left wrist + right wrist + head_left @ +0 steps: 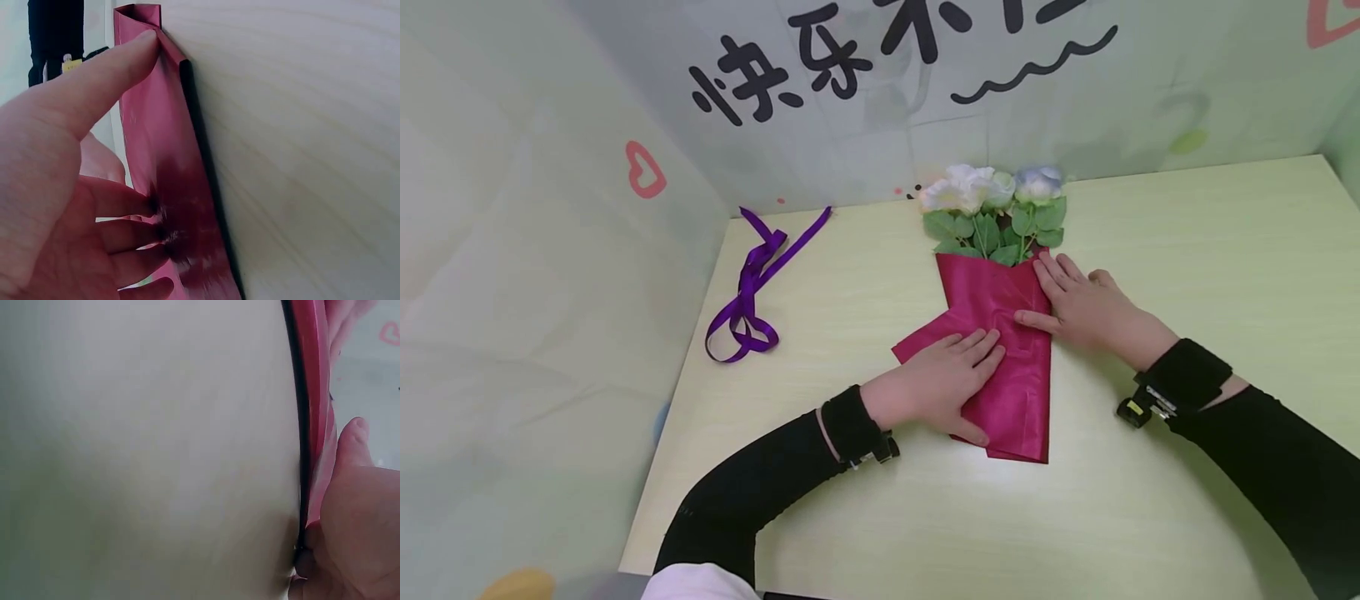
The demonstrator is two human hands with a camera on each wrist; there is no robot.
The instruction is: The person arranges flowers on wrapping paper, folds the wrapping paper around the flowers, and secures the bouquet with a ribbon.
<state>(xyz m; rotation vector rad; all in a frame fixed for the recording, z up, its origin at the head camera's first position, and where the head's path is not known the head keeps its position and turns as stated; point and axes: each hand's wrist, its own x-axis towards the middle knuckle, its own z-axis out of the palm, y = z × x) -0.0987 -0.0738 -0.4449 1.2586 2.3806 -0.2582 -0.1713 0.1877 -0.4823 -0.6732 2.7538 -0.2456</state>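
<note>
Dark red wrapping paper [1026, 387] lies folded around the stems of a bouquet of artificial flowers [973, 187], whose pale blooms and green leaves stick out at the top. My left hand [943, 383] rests on the paper's lower left part, its fingers extended. In the left wrist view the thumb of that left hand [56, 169] touches the paper near its bottom end. Along the upper right edge, my right hand [1093, 312] presses the paper, fingers stretched toward the leaves and thumb across the front. The right wrist view shows the right hand [362, 519] beside the paper's edge.
A tangled purple ribbon [747, 292] lies on the left of the light wooden table [1210, 275]. Behind the table stands a printed backdrop [880, 125] with black characters, and the flowers reach close to it. A pale wall [527, 333] borders the left side.
</note>
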